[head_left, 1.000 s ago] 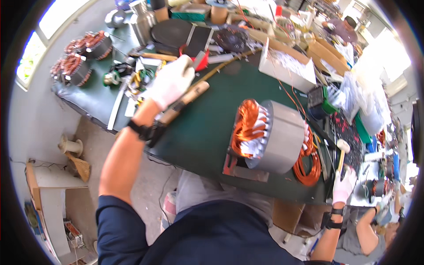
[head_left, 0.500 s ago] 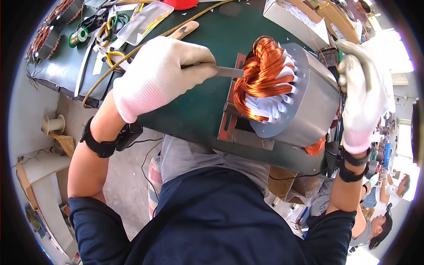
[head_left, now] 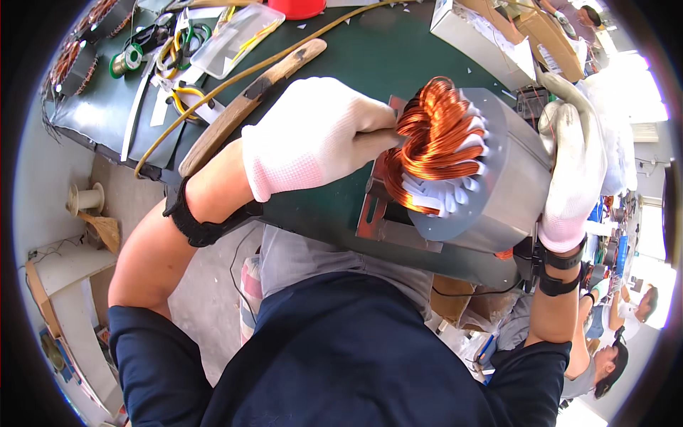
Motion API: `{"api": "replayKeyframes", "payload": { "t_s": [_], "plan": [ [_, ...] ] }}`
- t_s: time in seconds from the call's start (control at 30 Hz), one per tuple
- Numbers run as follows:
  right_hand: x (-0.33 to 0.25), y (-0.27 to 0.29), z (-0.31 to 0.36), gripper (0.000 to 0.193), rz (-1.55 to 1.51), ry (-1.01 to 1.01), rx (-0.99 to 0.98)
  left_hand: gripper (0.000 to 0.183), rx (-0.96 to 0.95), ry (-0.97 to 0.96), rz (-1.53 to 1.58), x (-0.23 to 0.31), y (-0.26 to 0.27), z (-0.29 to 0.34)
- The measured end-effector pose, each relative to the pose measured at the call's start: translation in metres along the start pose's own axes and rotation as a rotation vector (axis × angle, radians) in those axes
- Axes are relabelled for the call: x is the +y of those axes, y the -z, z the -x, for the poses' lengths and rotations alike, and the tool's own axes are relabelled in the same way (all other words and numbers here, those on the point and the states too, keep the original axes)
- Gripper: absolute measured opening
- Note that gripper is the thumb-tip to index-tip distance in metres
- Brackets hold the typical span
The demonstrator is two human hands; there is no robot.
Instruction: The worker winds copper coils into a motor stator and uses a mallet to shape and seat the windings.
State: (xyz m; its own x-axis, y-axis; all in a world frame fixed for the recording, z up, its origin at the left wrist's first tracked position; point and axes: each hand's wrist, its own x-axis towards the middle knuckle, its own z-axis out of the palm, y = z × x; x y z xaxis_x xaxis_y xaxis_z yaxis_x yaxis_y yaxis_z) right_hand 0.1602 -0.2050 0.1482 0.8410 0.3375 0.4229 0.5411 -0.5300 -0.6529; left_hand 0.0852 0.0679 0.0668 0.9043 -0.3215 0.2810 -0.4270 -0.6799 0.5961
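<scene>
A motor stator with a silver housing [head_left: 512, 192] lies on its side on a reddish metal stand [head_left: 370, 206]. Thick copper windings [head_left: 445, 128] bulge from its left end, with white insulating paper [head_left: 445, 192] fanned around them. At those windings is my gloved left hand [head_left: 324, 135], fingers pinched around a flat grey strip whose small visible part meets the copper; the glove hides most of it. My gloved right hand [head_left: 573, 149] rests along the stator's right end, its fingers stretched out and holding nothing that I can see.
A worn wooden stick [head_left: 249, 107] and a long tan rod [head_left: 235, 82] lie left on the green table [head_left: 384, 43]. Yellow-handled pliers [head_left: 186, 99], a wire spool [head_left: 126, 61] and a clear tray [head_left: 235, 39] sit farther back. White box [head_left: 484, 46] stands behind; coworkers are at right.
My left hand has moved right and slightly nearer, closer to the windings, uncovering the wooden stick. The stator has shifted slightly nearer and right. My right hand has moved in against its end.
</scene>
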Motion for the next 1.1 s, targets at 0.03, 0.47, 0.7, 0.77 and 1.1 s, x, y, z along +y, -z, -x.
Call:
{"api": "replayKeyframes", "payload": {
  "t_s": [0.03, 0.47, 0.7, 0.77, 1.1],
  "plan": [
    [0.000, 0.001, 0.004, 0.028, -0.136, -0.053, 0.038, 0.017, -0.017, 0.044, 0.054, 0.000, 0.002, 0.002],
    [0.070, 0.008, 0.109, 0.026, -0.419, -0.708, -0.250, 0.022, 0.185, 0.114, -0.298, -0.002, 0.029, 0.000],
    [0.096, -0.040, 0.101, 0.031, -0.276, -0.360, -0.219, 0.039, -0.109, 0.051, -0.127, -0.017, -0.031, 0.014],
    [0.094, -0.053, 0.105, 0.024, -0.337, -0.378, -0.145, 0.039, -0.123, 0.049, -0.043, -0.034, -0.037, 0.019],
    [0.133, -0.104, 0.117, 0.031, -0.401, -0.226, -0.055, 0.039, 0.041, -0.063, -0.088, -0.068, -0.077, 0.032]
  ]
}}
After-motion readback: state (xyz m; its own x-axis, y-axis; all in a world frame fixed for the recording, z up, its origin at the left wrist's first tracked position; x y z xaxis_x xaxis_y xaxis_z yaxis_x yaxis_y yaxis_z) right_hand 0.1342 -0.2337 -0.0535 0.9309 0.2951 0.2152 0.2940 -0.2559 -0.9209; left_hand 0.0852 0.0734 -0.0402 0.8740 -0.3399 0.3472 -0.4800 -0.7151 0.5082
